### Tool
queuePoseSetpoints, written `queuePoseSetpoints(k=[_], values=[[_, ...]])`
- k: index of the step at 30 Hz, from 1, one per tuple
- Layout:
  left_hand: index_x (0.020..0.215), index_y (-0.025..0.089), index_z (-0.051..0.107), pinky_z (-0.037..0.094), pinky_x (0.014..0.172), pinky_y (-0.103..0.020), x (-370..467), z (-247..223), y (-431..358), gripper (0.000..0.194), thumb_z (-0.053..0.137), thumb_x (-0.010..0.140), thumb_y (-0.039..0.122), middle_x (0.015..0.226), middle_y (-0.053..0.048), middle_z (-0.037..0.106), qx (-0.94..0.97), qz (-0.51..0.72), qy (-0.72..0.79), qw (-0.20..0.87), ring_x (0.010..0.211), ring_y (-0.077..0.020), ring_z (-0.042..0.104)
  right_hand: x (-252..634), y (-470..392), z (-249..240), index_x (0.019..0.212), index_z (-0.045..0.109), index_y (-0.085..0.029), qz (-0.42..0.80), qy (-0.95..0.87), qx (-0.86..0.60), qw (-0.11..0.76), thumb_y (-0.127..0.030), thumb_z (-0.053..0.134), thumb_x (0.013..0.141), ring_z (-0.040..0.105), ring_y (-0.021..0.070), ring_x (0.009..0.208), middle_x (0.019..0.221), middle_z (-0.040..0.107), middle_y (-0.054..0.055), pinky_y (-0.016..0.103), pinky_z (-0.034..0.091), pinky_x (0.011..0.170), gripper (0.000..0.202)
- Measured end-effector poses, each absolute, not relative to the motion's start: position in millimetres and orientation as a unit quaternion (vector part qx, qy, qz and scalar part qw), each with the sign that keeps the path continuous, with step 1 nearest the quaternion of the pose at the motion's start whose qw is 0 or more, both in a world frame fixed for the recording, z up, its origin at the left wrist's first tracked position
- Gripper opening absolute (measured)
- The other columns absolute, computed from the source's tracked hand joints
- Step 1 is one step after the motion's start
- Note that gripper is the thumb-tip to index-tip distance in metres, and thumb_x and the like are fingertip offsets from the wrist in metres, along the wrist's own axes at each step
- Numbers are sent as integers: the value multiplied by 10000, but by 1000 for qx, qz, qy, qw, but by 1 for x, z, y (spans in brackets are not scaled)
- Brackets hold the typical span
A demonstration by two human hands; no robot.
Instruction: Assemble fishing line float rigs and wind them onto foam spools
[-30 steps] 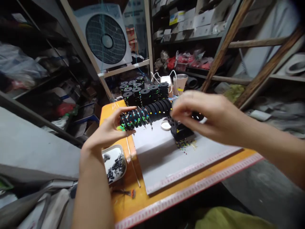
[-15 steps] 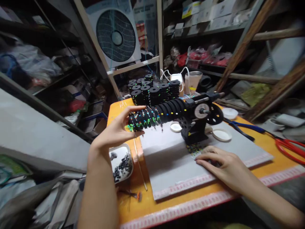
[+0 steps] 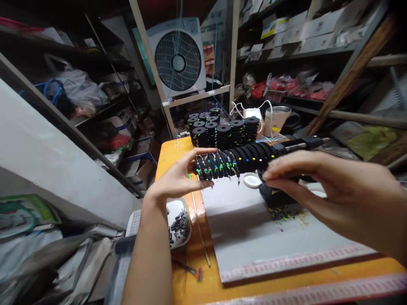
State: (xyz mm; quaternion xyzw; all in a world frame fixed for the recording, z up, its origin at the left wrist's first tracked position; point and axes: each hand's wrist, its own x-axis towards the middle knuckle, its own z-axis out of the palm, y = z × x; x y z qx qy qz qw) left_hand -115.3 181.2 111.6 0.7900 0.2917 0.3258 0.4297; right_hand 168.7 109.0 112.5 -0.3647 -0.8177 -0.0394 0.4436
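A row of black ringed foam spools sits on the shaft of a black hand-cranked winder, with coloured pin heads along it. My left hand grips the row's left end, thumb below and fingers over the top. Small beaded and green pieces hang from the spools there. My right hand is raised by the winder, thumb and fingertips pinched together just below the row's right part. What they hold is too small to make out. Loose coloured-head pins lie on the white board beneath.
Stacked black spools stand at the table's back, beside a cup. A white tray of small dark parts, a thin stick and a small brush are at left. A box fan stands behind.
My right hand has risen from the pins on the board to the spool row, fingers still pinched. My left hand keeps its grip. The view has shifted left and slightly up.
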Motion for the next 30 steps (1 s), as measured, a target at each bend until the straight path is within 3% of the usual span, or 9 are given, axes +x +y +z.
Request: queuePoseSetpoints(k=[6, 18, 30], values=[[1369, 286, 506, 489, 1048, -391, -116, 111, 182, 653, 789, 789, 185, 1352, -39, 594, 797, 326, 292, 417, 1216, -239, 586, 125, 147, 144, 987, 610, -207, 30, -805, -286, 518, -169, 693, 887, 748, 133, 784, 878, 758, -15, 246, 605, 757, 136], [1281, 291, 544, 490, 1022, -387, -114, 112, 180, 562, 759, 789, 127, 1343, -24, 589, 789, 339, 277, 431, 1189, -232, 585, 105, 165, 136, 934, 618, -152, -12, -825, -268, 497, -87, 704, 857, 715, 98, 701, 826, 736, -6, 182, 556, 666, 132], [1279, 299, 536, 490, 1012, -404, -114, 110, 180, 563, 762, 788, 141, 1257, -16, 604, 787, 336, 281, 435, 1174, -238, 581, 103, 163, 138, 912, 608, -173, -26, -829, -275, 486, -97, 689, 852, 730, 131, 710, 831, 750, 4, 220, 561, 649, 126]])
